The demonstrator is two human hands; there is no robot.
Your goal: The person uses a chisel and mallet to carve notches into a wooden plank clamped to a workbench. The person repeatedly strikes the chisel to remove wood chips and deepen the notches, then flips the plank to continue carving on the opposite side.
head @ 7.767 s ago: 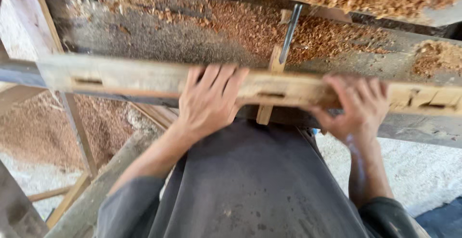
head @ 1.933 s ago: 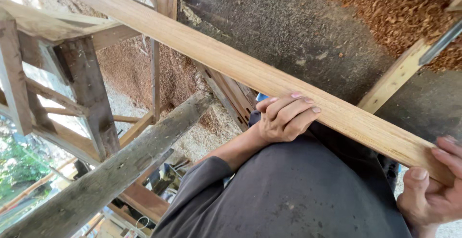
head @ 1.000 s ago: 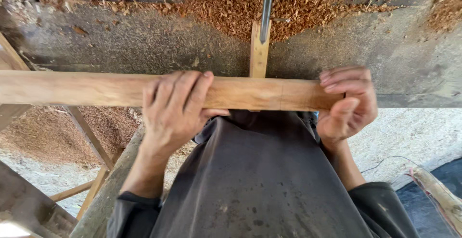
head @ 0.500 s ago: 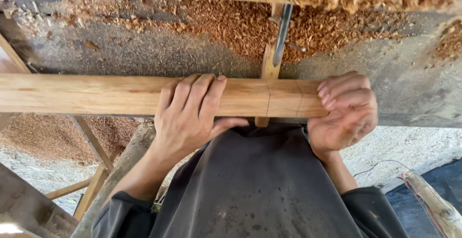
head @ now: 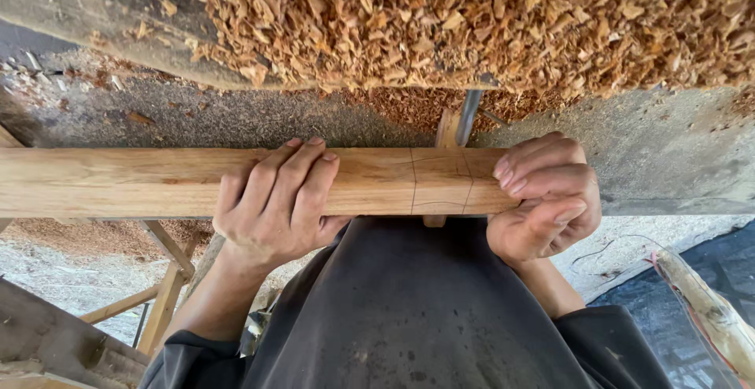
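Across the worktop lies the wooden bar, left hand draped closed over its middle, right hand gripping its marked end (best keep both grips firm and the pencil lines unobscured)

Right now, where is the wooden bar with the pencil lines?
The wooden bar lies crosswise mid-view, gripped by the left hand and, at its marked end, the right hand, below the wood shavings.
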